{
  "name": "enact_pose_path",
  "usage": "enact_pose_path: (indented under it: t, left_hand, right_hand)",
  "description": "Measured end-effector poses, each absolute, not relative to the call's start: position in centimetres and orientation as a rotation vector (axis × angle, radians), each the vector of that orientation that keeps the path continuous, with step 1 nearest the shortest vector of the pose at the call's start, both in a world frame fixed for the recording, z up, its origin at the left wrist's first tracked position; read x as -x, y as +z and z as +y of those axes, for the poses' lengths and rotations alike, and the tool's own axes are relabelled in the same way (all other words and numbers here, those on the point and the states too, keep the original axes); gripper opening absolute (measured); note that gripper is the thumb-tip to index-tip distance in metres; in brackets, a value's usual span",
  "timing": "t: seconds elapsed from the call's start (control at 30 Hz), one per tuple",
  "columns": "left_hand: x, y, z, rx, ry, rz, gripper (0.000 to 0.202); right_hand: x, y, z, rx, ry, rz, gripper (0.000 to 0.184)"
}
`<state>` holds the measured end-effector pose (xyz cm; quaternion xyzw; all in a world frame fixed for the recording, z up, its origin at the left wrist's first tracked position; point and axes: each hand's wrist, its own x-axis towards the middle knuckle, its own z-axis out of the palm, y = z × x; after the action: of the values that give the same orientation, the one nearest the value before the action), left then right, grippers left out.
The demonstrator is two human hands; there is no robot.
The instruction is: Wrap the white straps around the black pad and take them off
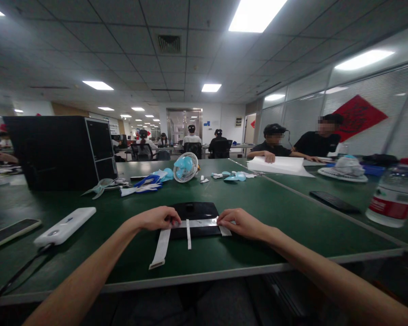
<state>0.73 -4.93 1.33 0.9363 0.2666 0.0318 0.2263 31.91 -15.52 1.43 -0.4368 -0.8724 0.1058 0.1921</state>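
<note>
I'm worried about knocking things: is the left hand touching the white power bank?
Apart. The head view shows a wide stretch of green tabletop between the left hand and the white power bank.

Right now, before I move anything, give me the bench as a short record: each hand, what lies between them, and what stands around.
Left hand: fingers on left end of shiny strip; pinching or pressing unclear
Right hand: fingers at strip's right end; grip unclear
Under strip: black panel on green table
White strips: wide one near left hand, narrow one between hands
Beyond panel: white fan cage, blue blades
Left side: white device with cable
Far right: bottle, red label
</note>
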Motion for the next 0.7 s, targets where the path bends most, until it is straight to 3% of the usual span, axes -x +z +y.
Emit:
enact_pose_path:
  t: [0.27, 0.47, 0.7]
  left_hand:
    - [-0.4, 1.9, -4.7, -2.553, 0.178, 0.736, 0.03]
    - [0.9, 0.7, -1.9, -2.7, 0.387, 1.289, 0.035]
    - [3.7, -0.5, 0.5, -2.712, 0.227, 1.647, 0.032]
  right_hand:
    - [-31.1, 1.3, -13.1, 1.291, 0.183, -2.376, 0.025]
    - [-28.3, 1.5, -9.1, 1.302, 0.087, -2.386, 0.029]
    - [-25.1, 1.0, -4.0, 1.326, 0.055, -2.53, 0.038]
